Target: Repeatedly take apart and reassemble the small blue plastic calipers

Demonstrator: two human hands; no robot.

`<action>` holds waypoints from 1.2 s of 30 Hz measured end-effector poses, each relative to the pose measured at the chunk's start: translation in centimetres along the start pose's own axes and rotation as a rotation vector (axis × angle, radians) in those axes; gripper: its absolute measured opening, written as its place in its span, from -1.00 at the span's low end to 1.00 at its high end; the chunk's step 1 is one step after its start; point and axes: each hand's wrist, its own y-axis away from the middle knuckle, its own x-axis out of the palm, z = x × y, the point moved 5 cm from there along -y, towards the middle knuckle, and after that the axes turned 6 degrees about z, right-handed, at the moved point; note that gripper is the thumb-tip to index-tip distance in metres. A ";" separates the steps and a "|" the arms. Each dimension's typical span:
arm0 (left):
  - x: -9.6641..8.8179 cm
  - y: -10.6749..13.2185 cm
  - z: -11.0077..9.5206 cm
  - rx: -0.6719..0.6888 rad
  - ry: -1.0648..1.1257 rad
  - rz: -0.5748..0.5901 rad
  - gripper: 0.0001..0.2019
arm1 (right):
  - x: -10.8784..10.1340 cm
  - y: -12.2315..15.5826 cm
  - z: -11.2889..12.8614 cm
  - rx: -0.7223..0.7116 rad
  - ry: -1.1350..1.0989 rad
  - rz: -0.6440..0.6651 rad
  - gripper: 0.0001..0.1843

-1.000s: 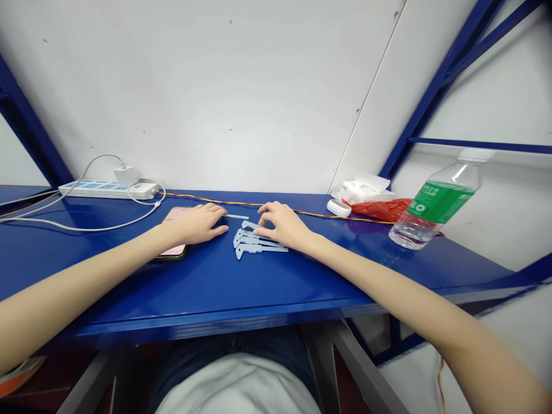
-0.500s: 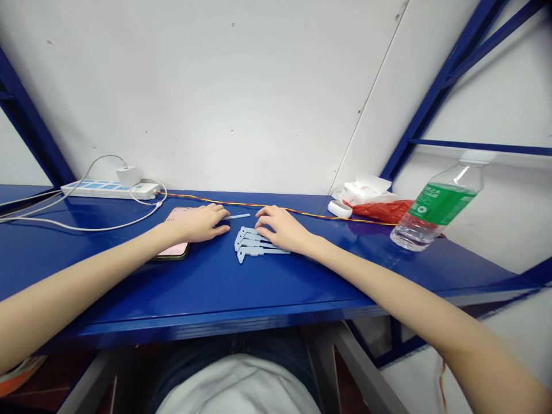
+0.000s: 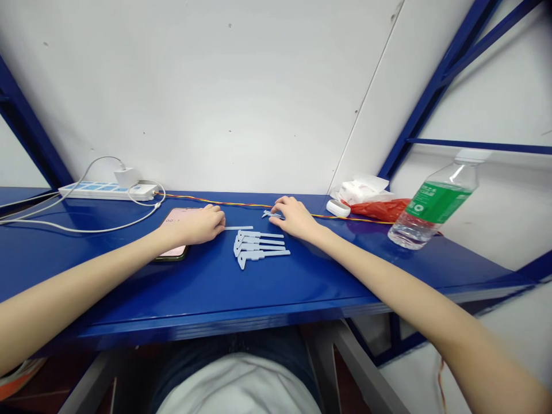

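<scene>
On blue steel bench, four pale-blue plastic T-shaped pieces lie side by side, long axes left-right, crossbars left. Right hand curled, fingertips at small pale-blue piece, pinch unclear. Left hand loosely curled over phone, just beside pale-blue strip, strip lying left-right.

Plastic strips on blue bench

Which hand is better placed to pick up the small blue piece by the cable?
Probably the right hand: its fingertips are right beside the small blue piece. The left hand rests farther away at the phone, with a blue strip lying between it and the piece.
</scene>
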 end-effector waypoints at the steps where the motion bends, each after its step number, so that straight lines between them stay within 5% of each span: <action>1: 0.0 0.1 -0.1 -0.008 -0.017 -0.001 -0.74 | 0.2 -0.1 -0.8 0.036 0.026 -0.007 -0.80; 8: -0.3 0.6 -0.2 -0.040 -0.114 -0.070 -0.79 | 1.1 -0.5 -2.1 0.147 0.043 0.105 -0.83; 15: -0.5 0.4 -0.9 0.110 -0.273 -0.096 -0.79 | 0.8 -0.5 -0.8 0.010 -0.016 0.196 -0.89; 21: -0.8 0.5 -0.7 0.079 -0.363 -0.163 -0.80 | 0.7 -0.2 0.2 -0.082 0.026 0.192 -0.87; 36: -2.2 1.1 -1.3 0.107 -0.416 -0.314 -0.80 | -1.5 0.5 2.9 -0.245 0.083 -0.129 -0.86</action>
